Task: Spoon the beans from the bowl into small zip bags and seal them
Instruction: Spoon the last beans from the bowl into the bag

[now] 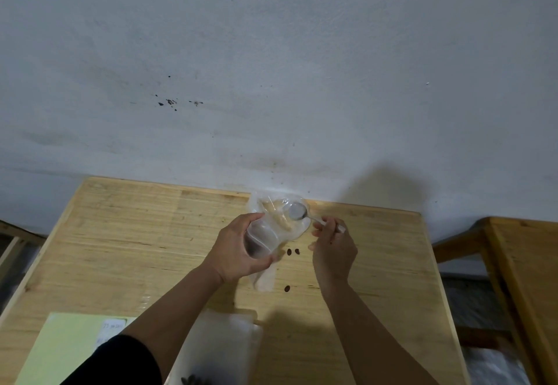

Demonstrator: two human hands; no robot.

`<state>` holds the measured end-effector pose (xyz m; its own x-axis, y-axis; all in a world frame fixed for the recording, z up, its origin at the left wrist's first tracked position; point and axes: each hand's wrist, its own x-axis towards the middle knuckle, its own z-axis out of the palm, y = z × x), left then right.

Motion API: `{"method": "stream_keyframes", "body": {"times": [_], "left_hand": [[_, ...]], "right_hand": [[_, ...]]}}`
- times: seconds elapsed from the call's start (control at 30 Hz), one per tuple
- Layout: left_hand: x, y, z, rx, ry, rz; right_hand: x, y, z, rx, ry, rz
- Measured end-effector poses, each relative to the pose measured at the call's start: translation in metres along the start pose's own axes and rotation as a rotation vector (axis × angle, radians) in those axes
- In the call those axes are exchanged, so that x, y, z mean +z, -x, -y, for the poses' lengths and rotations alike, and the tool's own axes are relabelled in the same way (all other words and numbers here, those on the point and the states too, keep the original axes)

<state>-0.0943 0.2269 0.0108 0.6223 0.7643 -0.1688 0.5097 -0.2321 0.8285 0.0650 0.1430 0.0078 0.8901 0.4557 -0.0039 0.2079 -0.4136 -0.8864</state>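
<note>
Over the wooden surface [120, 248], the left hand [238, 251] is cradling a limp, slippery zip bag [271, 227] (best pinched at its rim). The right hand [332, 248] is pinching a light spoon [299, 212] at the bag's mouth.

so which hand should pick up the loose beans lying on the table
Left would have to let go of the zip bag. The right hand is better placed: the loose beans lie just beside it, though it holds the spoon and must free some fingers first.

clear zip bag [273, 227] held upright, spoon [297, 211] at its mouth, three beans [289, 252] on table.
</note>
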Motion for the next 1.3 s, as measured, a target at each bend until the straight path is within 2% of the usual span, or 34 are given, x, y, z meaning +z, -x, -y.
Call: {"method": "stream_keyframes", "body": {"times": [0.17,0.33,0.47,0.57,0.9,1.03,1.13,1.3], "left_hand": [[-0.002,-0.001,0.003,-0.004,-0.007,0.008],[-0.001,-0.001,0.001,0.000,0.001,0.003],[-0.003,-0.002,0.005,0.002,-0.016,-0.005],[-0.003,-0.002,0.007,0.005,-0.026,-0.009],[-0.002,-0.001,0.002,0.039,0.003,-0.035],[-0.003,0.001,-0.002,0.074,-0.006,-0.038],[-0.004,0.002,0.000,0.069,-0.019,-0.031],[-0.005,0.002,0.000,0.050,-0.035,-0.027]], "right_hand": [[-0.004,-0.005,-0.004,0.465,-0.486,0.074],[-0.012,-0.005,-0.003,0.658,-0.697,0.125],[-0.014,-0.005,-0.004,0.679,-0.705,0.101],[-0.015,-0.006,-0.007,0.620,-0.652,0.083],[-0.009,-0.004,0.001,0.327,-0.222,-0.050],[0.006,-0.001,0.008,0.298,-0.091,-0.125],[0.012,-0.001,0.009,0.356,-0.153,-0.105],[0.006,-0.003,0.006,0.569,-0.482,-0.006]]}}
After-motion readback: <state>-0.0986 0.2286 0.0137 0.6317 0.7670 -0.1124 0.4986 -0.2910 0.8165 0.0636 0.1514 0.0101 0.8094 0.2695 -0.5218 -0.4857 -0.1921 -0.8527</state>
